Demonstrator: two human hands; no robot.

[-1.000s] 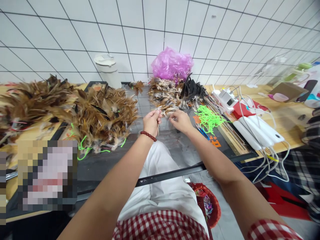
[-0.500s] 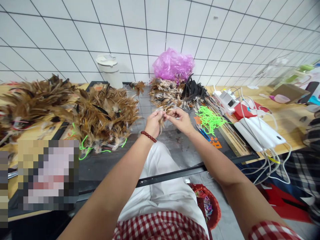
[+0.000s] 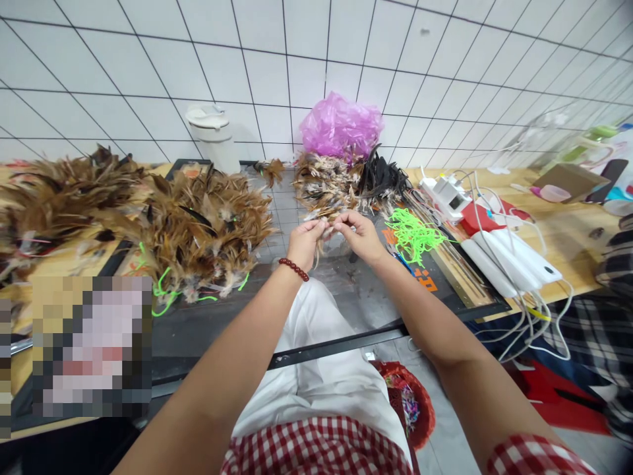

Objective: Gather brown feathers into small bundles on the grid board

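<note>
Over the dark tabletop, my left hand (image 3: 303,244), with a dark red bead bracelet at the wrist, pinches brown and pale feathers (image 3: 319,249) that hang below its fingertips. My right hand (image 3: 363,237) meets it from the right, thumb and forefinger pressed together beside the feathers. Whatever lies in that right pinch is too small to make out. Just beyond the hands is a heap of mottled feathers (image 3: 324,181), with black feathers (image 3: 380,177) at its right. Bright green cords (image 3: 415,234) lie to the right of my right hand.
Large piles of brown feathers (image 3: 208,231) cover the left side, some with green ties. A white lidded cup (image 3: 212,135) and a pink plastic bag (image 3: 341,125) stand by the tiled wall. White power strips (image 3: 517,260) with cables lie right. Below is a red basket (image 3: 422,422). A person in plaid (image 3: 588,330) is at right.
My right hand has shifted slightly and its fingers have drawn closer together. My left hand keeps its pinch on the feathers. The view has moved a little.
</note>
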